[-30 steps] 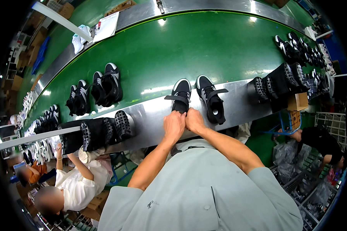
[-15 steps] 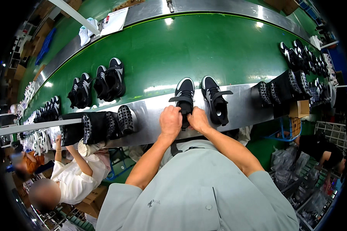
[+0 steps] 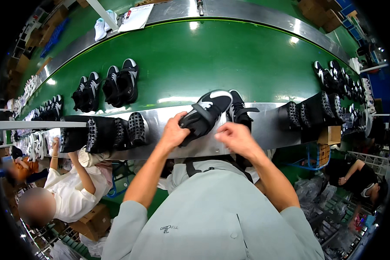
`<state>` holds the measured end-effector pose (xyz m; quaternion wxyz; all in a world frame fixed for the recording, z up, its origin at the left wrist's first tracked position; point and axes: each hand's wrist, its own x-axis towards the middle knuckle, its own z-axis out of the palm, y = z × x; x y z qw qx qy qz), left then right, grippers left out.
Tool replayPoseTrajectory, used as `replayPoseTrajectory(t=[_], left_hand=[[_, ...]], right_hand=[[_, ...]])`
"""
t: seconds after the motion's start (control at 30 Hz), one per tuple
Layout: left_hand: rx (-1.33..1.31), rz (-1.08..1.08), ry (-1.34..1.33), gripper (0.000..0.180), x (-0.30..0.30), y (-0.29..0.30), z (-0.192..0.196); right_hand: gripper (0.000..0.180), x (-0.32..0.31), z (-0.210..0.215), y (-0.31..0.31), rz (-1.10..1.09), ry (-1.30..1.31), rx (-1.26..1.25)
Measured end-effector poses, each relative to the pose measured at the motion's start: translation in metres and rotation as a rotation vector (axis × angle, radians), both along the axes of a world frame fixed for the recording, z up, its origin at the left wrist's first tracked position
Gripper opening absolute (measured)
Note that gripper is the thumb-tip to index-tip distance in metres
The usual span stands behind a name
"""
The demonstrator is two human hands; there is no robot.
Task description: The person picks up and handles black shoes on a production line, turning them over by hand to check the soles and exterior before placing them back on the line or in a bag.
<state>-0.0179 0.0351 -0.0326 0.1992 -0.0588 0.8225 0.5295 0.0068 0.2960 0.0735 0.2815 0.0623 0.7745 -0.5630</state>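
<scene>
"So, what's being held?"
"One black shoe [image 3: 210, 110], tilted, mid-frame above the bench [image 3: 266, 121]: the left hand [image 3: 175, 131] grips it near the heel. The right hand [image 3: 237, 138] is apart from it, fingers curled; it's blurred, so I can't tell if it pinches anything."
"Anything in the way?"
"That shoe partly hides a second shoe [image 3: 243, 117]. Tipped-over shoes [image 3: 104, 134] crowd centre-left, a pale bar [image 3: 39, 125] crossing them; more tipped pairs [image 3: 314, 112] lie centre-right."

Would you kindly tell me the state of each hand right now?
Left hand: closed, holding a black shoe near its heel.
Right hand: blurred, nothing visibly held; open or closed cannot be told.
</scene>
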Motion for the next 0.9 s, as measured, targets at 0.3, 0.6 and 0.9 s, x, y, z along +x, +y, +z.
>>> replayPoseTrajectory(t=[0.3, 0.6, 0.9], left_hand=[[-0.156, -0.472, 0.158, 0.067, -0.021, 0.017, 0.099], [-0.155, -0.729, 0.348, 0.068, -0.025, 0.019, 0.112], [-0.203, -0.904, 0.359, 0.069, -0.036, 0.025, 0.129]], right_hand=[[0.021, -0.016, 0.041, 0.014, 0.051, 0.194, -0.071], [0.018, -0.005, 0.033, 0.014, 0.106, 0.061, -0.177], [0.018, -0.009, 0.037, 0.007, 0.163, 0.088, -0.121]])
